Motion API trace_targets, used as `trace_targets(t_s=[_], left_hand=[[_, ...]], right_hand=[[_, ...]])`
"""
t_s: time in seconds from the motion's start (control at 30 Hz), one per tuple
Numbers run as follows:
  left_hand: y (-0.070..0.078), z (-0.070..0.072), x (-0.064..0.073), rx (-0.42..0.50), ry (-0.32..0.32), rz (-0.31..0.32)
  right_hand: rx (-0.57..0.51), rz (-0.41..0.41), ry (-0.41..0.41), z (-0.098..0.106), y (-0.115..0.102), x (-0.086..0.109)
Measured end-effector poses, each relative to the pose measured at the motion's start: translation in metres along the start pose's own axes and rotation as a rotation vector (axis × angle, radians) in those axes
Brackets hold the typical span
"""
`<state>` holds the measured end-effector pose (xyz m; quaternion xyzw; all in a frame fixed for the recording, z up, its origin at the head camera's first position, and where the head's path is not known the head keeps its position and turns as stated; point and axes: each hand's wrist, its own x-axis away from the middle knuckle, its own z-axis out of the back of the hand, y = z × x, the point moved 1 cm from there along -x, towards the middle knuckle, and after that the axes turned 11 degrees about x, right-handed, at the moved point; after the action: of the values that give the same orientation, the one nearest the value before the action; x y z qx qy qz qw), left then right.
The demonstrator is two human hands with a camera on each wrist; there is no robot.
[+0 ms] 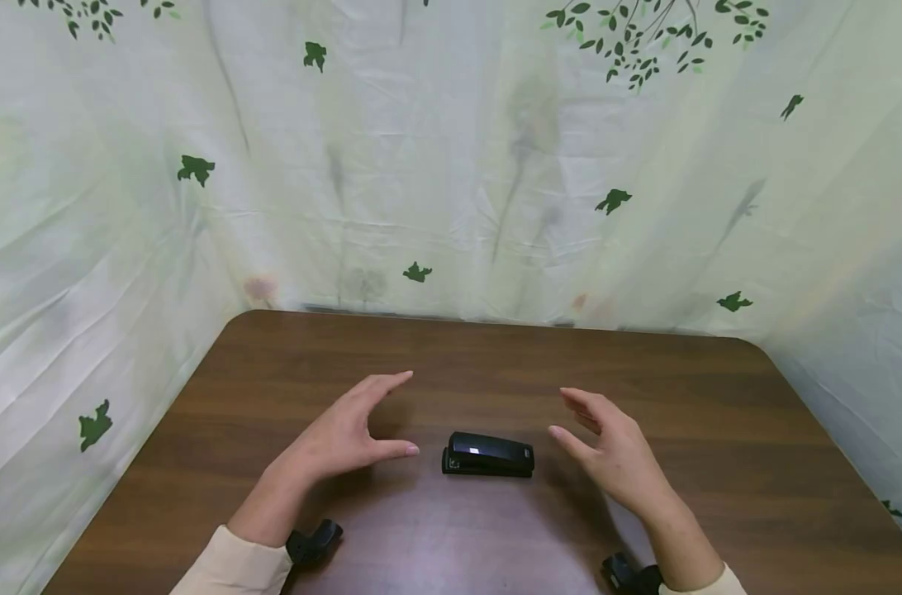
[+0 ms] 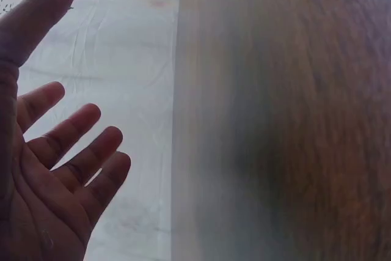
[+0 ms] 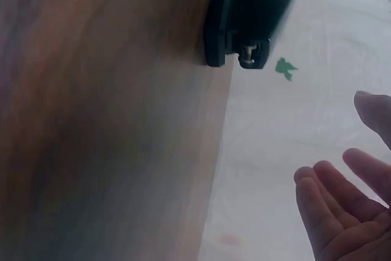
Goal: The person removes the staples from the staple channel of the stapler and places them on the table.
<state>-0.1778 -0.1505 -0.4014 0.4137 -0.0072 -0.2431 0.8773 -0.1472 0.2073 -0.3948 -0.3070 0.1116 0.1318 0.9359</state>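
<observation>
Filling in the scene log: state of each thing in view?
Stapler: base down on the table, untouched.
Left grip: open, holding nothing, left of the stapler.
Right grip: open, fingers slightly bent, holding nothing, right of the stapler.
Printed cloth: hanging, creased.

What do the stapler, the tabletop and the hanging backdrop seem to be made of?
Stapler: probably hard black plastic, glossy on top, where it catches a bright highlight; a small end piece glints like metal. Tabletop: wood or wood-look laminate, with streaky brown grain and a low sheen. Hanging backdrop: likely thin matte fabric, from its soft folds and creases.
</observation>
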Motion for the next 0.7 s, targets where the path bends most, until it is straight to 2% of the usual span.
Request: trace_targets(t_s=[0.2, 0.37, 0.6, 0.7], left_hand=[[0.001, -0.003, -0.001, 0.061, 0.028, -0.023], [0.002, -0.013, -0.003, 0.132, 0.011, -0.056], [0.002, -0.032, -0.008, 0.220, -0.016, -0.102], [0.001, -0.042, -0.010, 0.273, -0.021, -0.097]], right_hand=[[-0.007, 0.023, -0.007, -0.006, -0.007, -0.002], [-0.023, 0.025, -0.042, -0.012, -0.016, -0.005], [-0.038, 0.033, -0.156, -0.031, -0.032, -0.013], [-0.041, 0.053, -0.196, -0.038, -0.038, -0.016]])
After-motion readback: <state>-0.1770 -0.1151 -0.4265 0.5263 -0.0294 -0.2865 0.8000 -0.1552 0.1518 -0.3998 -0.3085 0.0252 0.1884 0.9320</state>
